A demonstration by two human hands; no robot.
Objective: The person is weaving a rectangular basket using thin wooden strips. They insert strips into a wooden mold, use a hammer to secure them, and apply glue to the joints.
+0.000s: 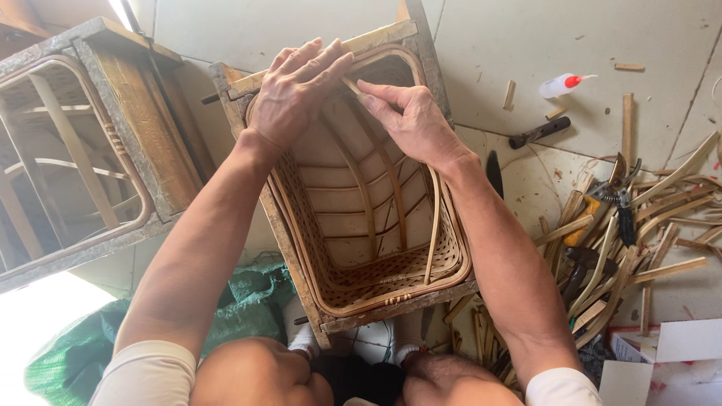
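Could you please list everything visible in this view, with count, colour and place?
woven basket: one, tan, centre, set inside a wooden frame
wooden frame: one, grey-brown, around the basket
bamboo strip: one, pale, curving down inside the basket from the right hand
second frame: one, weathered, left
green net sack: one, lower left
glue bottle: one, white with red tip, upper right floor
pruning shears: one, dark with orange handle, right
bamboo offcuts: many, tan, right floor
left hand: resting on the basket rim
right hand: pinching the strip at the rim
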